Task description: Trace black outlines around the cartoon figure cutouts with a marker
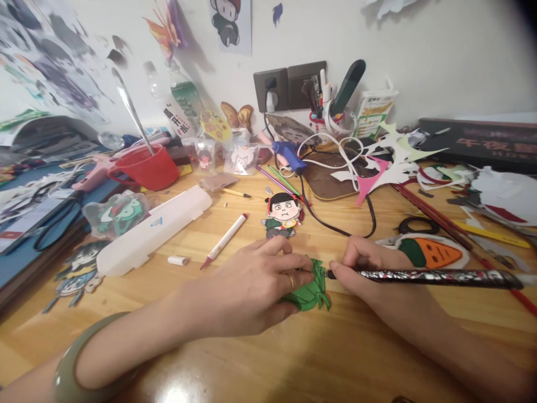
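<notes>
Left hand [255, 280], fingers laid flat on green leafy cutout [308, 294] upon desk [201, 350]; right hand [356, 268], pinching patterned pen [440, 278], best kept light and steady along the edge.

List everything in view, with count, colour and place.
Green piece: one, green, under left hand
Pen: one, black patterned, in right hand
Paper figure: one, multicoloured, beyond left hand
Carrot cutout: one, orange and green, right
Marker: one, white and dark red, centre-left
Cap: one, white, beside marker
Case: one, whitish, left
Mug: one, red, back left
Spoon: one, silver, in mug
Glue gun: one, blue, back centre
Table: one, light brown, underneath
Other clutter: uncountable, mixed colours, back and sides
Bangle: one, grey-green, left wrist
Left hand: one, bare, centre
Right hand: one, bare, right of centre
</notes>
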### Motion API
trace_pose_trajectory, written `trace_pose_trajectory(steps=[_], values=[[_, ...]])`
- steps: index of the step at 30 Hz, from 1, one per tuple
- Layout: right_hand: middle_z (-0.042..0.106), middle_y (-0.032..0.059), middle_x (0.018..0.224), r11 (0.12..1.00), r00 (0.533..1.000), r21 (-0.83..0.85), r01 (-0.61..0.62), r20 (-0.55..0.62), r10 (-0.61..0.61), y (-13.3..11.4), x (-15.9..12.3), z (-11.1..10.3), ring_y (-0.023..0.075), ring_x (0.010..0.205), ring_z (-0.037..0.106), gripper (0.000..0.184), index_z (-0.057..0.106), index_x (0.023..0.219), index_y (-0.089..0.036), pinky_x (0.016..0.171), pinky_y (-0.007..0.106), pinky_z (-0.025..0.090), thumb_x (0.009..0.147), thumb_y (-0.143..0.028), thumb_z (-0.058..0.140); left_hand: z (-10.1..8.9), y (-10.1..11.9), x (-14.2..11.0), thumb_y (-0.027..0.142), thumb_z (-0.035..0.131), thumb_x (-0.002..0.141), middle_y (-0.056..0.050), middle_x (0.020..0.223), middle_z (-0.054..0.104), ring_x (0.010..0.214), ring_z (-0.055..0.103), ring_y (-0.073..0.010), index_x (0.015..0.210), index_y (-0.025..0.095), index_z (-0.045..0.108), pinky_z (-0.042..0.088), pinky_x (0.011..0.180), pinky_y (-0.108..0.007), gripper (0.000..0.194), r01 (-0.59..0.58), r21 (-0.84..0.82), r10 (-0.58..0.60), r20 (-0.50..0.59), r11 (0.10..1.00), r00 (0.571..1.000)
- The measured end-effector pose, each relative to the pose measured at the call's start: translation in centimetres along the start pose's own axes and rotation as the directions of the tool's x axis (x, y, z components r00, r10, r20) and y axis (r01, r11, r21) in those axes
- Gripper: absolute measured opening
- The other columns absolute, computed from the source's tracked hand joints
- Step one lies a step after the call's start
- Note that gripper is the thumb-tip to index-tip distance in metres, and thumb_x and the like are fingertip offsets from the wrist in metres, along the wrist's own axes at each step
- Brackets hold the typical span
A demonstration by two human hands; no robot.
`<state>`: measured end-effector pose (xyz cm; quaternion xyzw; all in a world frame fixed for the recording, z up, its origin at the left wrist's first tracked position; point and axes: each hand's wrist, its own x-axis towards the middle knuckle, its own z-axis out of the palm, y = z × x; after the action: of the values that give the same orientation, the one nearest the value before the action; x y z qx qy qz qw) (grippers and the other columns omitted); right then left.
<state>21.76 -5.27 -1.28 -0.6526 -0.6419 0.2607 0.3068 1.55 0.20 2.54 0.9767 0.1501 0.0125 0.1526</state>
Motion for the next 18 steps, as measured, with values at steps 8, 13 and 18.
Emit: trace_pose_trajectory(steps=[8,13,18], values=[[0.036,-0.007,0.048,1.0,1.0,0.007,0.012,0.003,-0.012,-0.07,-0.11,-0.04,0.0087,0.045,0.034,0.025,0.035,0.056,-0.021,0.04,0.022,0.025,0.073,-0.019,0.053,0.04,-0.06,0.04,0.025,0.049,0.087,-0.004,0.119,0.053,0.1,0.044,-0.0231,0.113,0.02,0.054,0.039,0.087,-0.038,0.027,0.008,0.002,-0.008,0.021,1.0,1.0],[0.037,-0.0073,0.048,0.999,1.0,0.045,0.025,0.013,-0.026,-0.14,-0.14,-0.12,0.008,0.045,0.034,0.025,0.036,0.056,-0.021,0.041,0.021,0.025,0.074,-0.018,0.053,0.04,-0.09,0.14,0.026,0.045,0.089,-0.005,0.12,0.052,0.101,0.043,-0.0239,0.111,0.017,0.055,0.038,0.088,-0.038,0.026,0.0,0.003,0.0,0.037,1.0,0.999],[0.037,-0.0071,0.049,0.997,0.999,0.069,0.023,0.022,-0.025,-0.21,-0.26,-0.13,0.0079,0.046,0.034,0.025,0.035,0.056,-0.021,0.041,0.021,0.025,0.074,-0.016,0.052,-0.01,-0.04,0.17,0.027,0.045,0.089,-0.006,0.118,0.052,0.1,0.043,-0.0235,0.112,0.014,0.054,0.038,0.088,-0.037,0.027,0.011,0.004,-0.011,0.045,1.0,0.999]])
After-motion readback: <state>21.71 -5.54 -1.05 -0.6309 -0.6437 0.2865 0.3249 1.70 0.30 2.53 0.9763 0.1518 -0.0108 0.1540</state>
